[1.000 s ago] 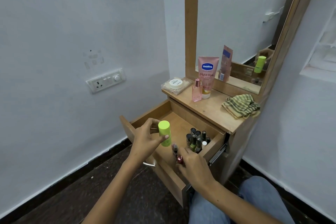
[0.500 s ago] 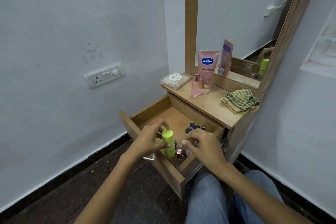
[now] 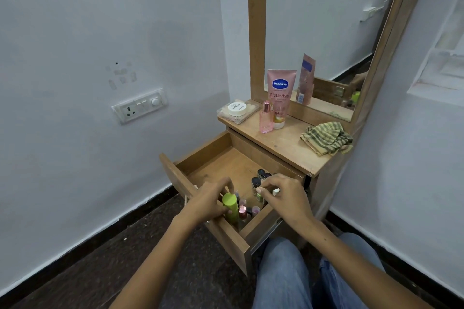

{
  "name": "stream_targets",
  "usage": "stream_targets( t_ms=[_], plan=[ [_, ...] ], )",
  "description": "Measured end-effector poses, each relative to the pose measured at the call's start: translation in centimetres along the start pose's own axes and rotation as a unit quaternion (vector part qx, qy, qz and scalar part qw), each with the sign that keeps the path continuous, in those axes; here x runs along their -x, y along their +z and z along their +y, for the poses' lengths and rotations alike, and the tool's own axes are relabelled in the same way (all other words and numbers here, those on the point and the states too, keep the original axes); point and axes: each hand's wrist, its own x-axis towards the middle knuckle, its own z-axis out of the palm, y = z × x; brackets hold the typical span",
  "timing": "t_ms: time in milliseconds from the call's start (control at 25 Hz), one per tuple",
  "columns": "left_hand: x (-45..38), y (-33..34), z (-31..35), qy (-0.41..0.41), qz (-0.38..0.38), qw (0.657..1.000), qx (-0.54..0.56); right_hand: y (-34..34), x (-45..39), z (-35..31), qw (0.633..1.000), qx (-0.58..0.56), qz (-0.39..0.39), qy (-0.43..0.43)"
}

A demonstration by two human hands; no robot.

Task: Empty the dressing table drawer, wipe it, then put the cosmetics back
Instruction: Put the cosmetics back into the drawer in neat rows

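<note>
The wooden drawer [image 3: 200, 153] of the dressing table stands pulled open. My left hand [image 3: 206, 202] grips a lime-green bottle [image 3: 231, 207], upright and low inside the drawer's front corner. Several small nail polish bottles [image 3: 247, 209] stand beside it, and dark-capped ones [image 3: 258, 178] further back. My right hand [image 3: 282, 194] hovers over those bottles with fingers curled; whether it pinches one is hidden. On the tabletop [image 3: 283, 143] stand a pink Vaseline tube [image 3: 280, 93], a pink perfume bottle [image 3: 266, 118], a clear box with a white jar [image 3: 237, 110], and a striped cloth [image 3: 326, 138].
The mirror [image 3: 326, 32] rises behind the tabletop in a wooden frame. A wall with a switch plate [image 3: 139, 105] lies left of the drawer. My knees in jeans [image 3: 283, 273] are just below the drawer front. Dark floor [image 3: 100, 258] spreads to the left.
My left hand lowered the green bottle into the drawer's front corner. My right hand moved from the front polish bottles to above the dark-capped ones.
</note>
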Motion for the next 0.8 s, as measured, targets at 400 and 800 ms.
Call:
stream_targets(
  t_ms=[400, 800],
  plan=[
    [-0.5, -0.2, 0.6, 0.020, -0.034, 0.999, 0.005, -0.6, -0.4, 0.6, 1.000, -0.015, 0.006, 0.000],
    [-4.2, -2.6, 3.9, 0.061, 0.159, 0.985, 0.027, -2.6, -10.6, 0.4, 0.984, 0.142, 0.092, -0.055]
  ],
)
